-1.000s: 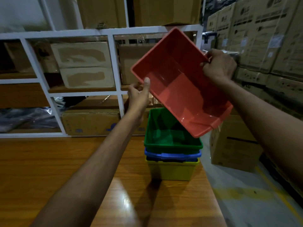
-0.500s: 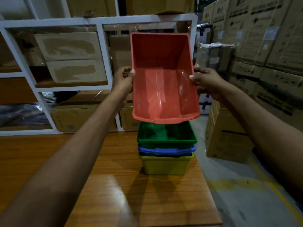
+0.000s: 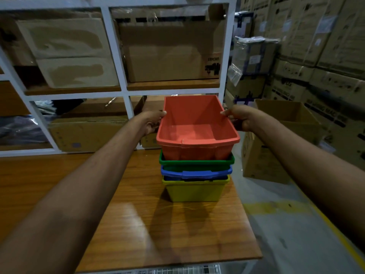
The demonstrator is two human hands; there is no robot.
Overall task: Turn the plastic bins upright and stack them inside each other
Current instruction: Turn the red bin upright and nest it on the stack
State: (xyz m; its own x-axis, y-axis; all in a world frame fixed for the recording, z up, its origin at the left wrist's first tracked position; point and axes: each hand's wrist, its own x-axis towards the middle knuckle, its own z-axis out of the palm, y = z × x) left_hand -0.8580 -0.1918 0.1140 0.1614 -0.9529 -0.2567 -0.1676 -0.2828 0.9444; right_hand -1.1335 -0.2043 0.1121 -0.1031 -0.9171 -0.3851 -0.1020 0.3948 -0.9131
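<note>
A red bin (image 3: 195,133) sits upright with its lower part inside the green bin (image 3: 197,162). Below the green one a blue bin (image 3: 195,173) is nested in a yellow bin (image 3: 194,189), which stands on the wooden table (image 3: 138,224) near its right edge. My left hand (image 3: 153,122) grips the red bin's left rim and my right hand (image 3: 240,117) grips its right rim. The red bin's rim stands well above the green rim.
A white shelf rack (image 3: 120,62) with cardboard boxes stands right behind the table. An open cardboard box (image 3: 276,147) sits on the floor to the right, with stacked cartons (image 3: 325,56) beyond it. The table's right edge lies just beside the stack.
The red bin was tilted in the air with its opening toward me; both hands turned it level and lowered it into the green bin.
</note>
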